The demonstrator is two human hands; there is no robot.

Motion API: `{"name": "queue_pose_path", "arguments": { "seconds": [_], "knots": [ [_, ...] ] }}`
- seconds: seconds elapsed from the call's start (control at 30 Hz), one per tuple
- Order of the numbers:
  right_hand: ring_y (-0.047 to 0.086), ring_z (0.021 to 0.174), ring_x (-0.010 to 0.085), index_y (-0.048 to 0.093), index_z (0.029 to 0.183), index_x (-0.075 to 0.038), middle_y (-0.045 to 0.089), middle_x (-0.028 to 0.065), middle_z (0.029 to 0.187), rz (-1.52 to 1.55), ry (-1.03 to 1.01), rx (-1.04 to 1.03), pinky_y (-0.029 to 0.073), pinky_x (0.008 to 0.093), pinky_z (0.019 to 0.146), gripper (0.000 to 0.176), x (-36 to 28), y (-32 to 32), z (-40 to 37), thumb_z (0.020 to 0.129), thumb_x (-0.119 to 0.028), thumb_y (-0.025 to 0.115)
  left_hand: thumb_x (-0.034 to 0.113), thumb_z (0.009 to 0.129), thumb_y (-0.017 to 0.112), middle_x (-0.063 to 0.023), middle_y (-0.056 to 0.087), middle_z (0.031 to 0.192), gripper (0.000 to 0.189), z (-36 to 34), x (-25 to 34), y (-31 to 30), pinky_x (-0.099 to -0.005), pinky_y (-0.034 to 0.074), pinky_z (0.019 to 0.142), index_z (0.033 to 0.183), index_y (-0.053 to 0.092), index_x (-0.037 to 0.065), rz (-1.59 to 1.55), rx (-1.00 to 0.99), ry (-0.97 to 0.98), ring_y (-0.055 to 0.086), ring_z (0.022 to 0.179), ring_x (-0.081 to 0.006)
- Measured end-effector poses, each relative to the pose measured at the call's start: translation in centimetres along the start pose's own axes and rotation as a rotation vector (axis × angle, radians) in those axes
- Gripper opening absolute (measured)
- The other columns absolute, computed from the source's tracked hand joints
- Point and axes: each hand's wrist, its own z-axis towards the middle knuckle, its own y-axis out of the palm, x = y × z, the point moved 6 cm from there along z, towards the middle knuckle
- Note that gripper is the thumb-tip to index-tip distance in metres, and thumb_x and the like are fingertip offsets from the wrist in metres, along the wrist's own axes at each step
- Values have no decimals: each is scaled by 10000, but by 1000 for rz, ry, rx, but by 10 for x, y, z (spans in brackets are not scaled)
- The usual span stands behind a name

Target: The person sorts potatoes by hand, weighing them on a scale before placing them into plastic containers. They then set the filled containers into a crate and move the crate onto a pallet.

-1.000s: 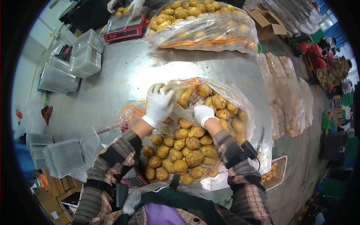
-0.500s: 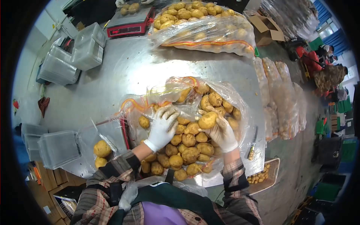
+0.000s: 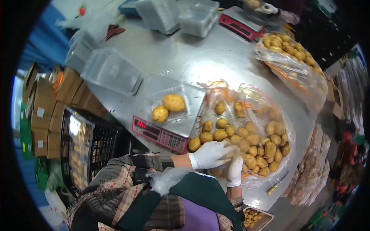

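Both hands wear white gloves and meet over the near edge of an opened clear plastic bag (image 3: 287, 169) of potatoes (image 3: 252, 139). My left hand (image 3: 208, 155) reaches in from the left, its fingers bent around a blurred potato (image 3: 228, 153). Rising from below, my right hand (image 3: 234, 171) grips the same potato from the other side; motion blur and the gloves hide part of it. Left of the bag, a red-framed scale (image 3: 160, 135) with a lit display carries a clear plastic tray (image 3: 186, 101) with two larger potatoes (image 3: 174, 102) in it.
Clear plastic tubs (image 3: 111, 71) stand at the table's left. A knife (image 3: 274, 186) lies near the right edge. Farther off are a second potato bag (image 3: 295, 73) and another scale (image 3: 241, 24), with a co-worker's gloved hand (image 3: 268, 8) beside it. A black crate (image 3: 96, 140) stands lower left.
My view has swung left, bringing the near scale and tray fully into sight. My hands, apart before, have come together, with the right hand's potato now between them.
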Motion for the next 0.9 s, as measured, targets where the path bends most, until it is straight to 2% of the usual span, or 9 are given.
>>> {"name": "queue_pose_path", "arguments": {
  "seconds": [0.1, 0.27, 0.43, 0.53, 0.57, 0.6, 0.8, 0.83, 0.9],
  "knots": [
    [612, 732, 132, 586, 1070, 9, 648, 79, 864, -115, 57, -175, 502, 251, 653, 466, 25, 14, -9, 1041, -390, 347, 450, 827, 649, -110, 625, 807, 505, -34, -21, -30, -399, 493, 557, 1179, 560, 98, -1, 182, -16, 622, 635, -303],
    [632, 893, 176, 547, 1149, 12, 638, 95, 1008, -116, -5, -349, 523, 321, 782, 422, 8, 78, -11, 1034, -356, 374, 404, 929, 543, -137, 666, 914, 411, -68, -45, -49, -358, 534, 661, 1168, 577, 72, -82, 375, -100, 671, 753, -286],
    [585, 955, 190, 495, 1246, -21, 602, 72, 1101, 255, 166, -366, 491, 351, 854, 413, 10, 124, -11, 1027, -351, 378, 300, 1025, 426, -23, 651, 955, 357, -88, -56, -64, -251, 503, 679, 1274, 544, 72, -876, 393, -357, 612, 743, -85],
    [576, 959, 223, 457, 1292, -43, 587, 91, 1075, 551, 317, -538, 464, 359, 887, 597, 34, 129, -9, 978, -545, 378, 200, 1023, 440, 3, 623, 889, 357, -97, -52, -71, -199, 502, 686, 1359, 490, 91, -1269, 225, -427, 597, 782, -41],
    [570, 962, 223, 455, 1299, -58, 585, 88, 1069, 757, 402, -625, 454, 373, 912, 611, 42, 129, -10, 971, -566, 372, 139, 1009, 439, 1, 622, 1073, 373, -101, -45, -78, -173, 464, 723, 1373, 488, 70, -1351, 174, -481, 525, 771, -8],
    [562, 921, 215, 455, 1297, -88, 583, 71, 1022, 568, 403, -434, 449, 402, 886, 620, 40, 131, -15, 963, -597, 342, 134, 1004, 448, -2, 623, 1073, 376, -102, -49, -77, -177, 468, 720, 1370, 488, 59, -1257, 241, -408, 532, 767, -11],
    [561, 889, 200, 451, 1284, -54, 597, 80, 1089, 508, 268, -508, 452, 383, 823, 507, 28, 131, -22, 996, -470, 402, 107, 961, 522, -14, 636, 1083, 370, -102, -48, -77, -187, 472, 683, 1324, 532, 33, -1099, 210, -421, 546, 764, -26],
    [562, 896, 202, 445, 1290, -46, 598, 82, 1113, 545, 281, -507, 450, 379, 829, 506, 30, 129, -24, 999, -458, 406, 63, 949, 546, -84, 586, 1271, 377, -101, -48, -76, -278, 429, 990, 1316, 514, -18, -1136, 158, -474, 531, 1137, -117],
    [563, 904, 201, 417, 1330, -13, 598, 109, 1139, 620, 217, -468, 445, 351, 821, 519, 26, 125, -27, 1012, -423, 397, 51, 948, 534, -94, 582, 1284, 377, -96, -48, -72, -283, 430, 992, 1318, 514, -18, -1055, 143, -376, 530, 1143, -121]
  ]
}}
